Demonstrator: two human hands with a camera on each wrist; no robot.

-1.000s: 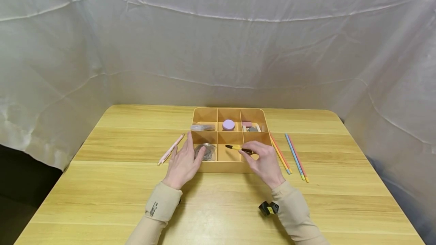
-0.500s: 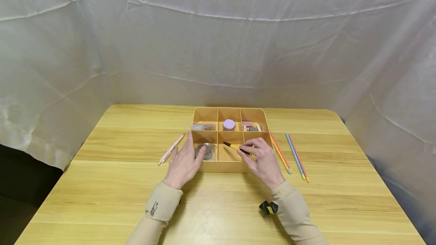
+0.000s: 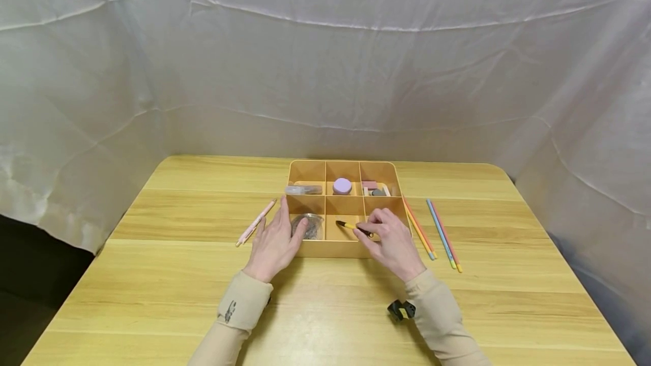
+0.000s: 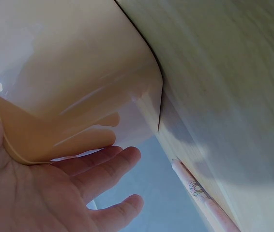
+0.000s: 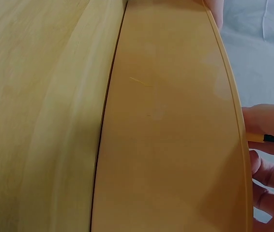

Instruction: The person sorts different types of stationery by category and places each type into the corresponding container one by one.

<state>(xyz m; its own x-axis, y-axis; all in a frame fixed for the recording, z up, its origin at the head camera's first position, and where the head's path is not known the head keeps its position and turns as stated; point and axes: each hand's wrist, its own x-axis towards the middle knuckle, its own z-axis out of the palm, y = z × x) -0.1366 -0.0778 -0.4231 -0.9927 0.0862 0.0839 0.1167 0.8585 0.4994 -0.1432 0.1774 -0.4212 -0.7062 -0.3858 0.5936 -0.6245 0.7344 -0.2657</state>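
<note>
A tan six-compartment organizer box [image 3: 333, 249] stands on the table. My left hand [image 3: 273, 247] rests against its front left corner. Straight fingers lie along the outer side wall, seen in the left wrist view, and the thumb reaches over the front rim. Under that thumb, the front left compartment holds a round clear container [image 3: 314, 225] with dark contents. Between thumb and fingers, my right hand [image 3: 390, 244] pinches a slim yellow-and-black pen [image 3: 349, 225]. The pen slants over the front middle compartment, its black tip pointing left. In the right wrist view the front wall hides part of the hand.
Back compartments hold a clear-plastic item [image 3: 303, 190], a lilac round-lidded jar [image 3: 342, 186] and several small blocks, including a pink eraser-like one [image 3: 368, 184]. Pink pens [image 3: 256, 223] lie left of the box. Coloured pencils [image 3: 442, 233] lie to its right. Light cloth surrounds the table [image 3: 168, 298].
The pen in my right hand has changed its tilt; its tip rose slightly to the left, then dropped back right. The right fingers shifted a little. My left hand stays put.
</note>
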